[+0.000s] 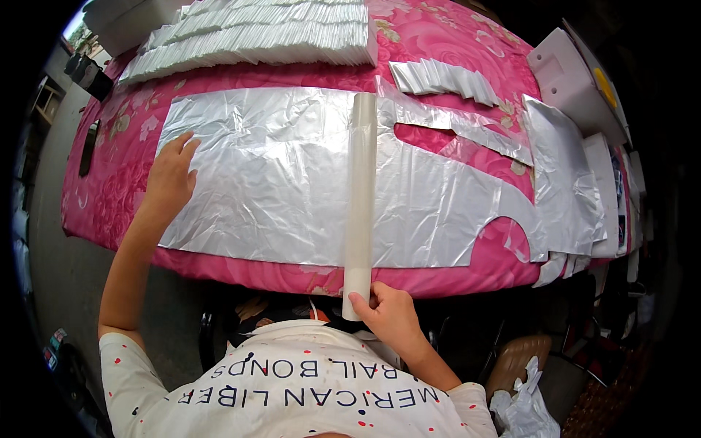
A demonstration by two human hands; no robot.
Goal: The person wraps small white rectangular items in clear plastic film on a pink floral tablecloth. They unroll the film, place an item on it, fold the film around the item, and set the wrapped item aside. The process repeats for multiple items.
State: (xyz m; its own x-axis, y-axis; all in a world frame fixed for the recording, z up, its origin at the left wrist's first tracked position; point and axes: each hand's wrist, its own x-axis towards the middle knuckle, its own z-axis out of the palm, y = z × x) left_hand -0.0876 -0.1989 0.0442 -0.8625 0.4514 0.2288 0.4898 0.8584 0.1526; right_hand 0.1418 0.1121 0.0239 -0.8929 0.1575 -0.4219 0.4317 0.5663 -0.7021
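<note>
Silver film point(277, 182) lies spread over the desk point(438, 281), which is dressed in pink cloth point(120, 219), and from where I stand it has the person's whole attention. Taking the desk as a clock face, a pale tube point(363, 190) rests across the film from 12 down to 6, its near end jutting past the front edge. At 6 o'clock the right hand point(392, 314) has its fingers clamped on that end, thumb on top. Over at 9 the left hand point(171, 175) is above the film's outer part, fingers loosely apart and holding nothing; I can't tell whether they touch the surface or float just over it. Wrinkles show on both sides of the tube, and toward 3 and 4 o'clock the film narrows around cut-out gaps. I'd judge the step in hand to be setting the film flat, with the tube as a bar across it. To my eye, the next move calls for the right hand to hold the tube straight and the left fingers to work lightly, since film this thin would drag or crease easily. Around the work, a big stack point(255, 36) of folded white pieces sits at 11, a small fan of packets point(442, 79) at 1, a white box point(573, 80) at 2, and a bottle point(87, 77) at 10.
</note>
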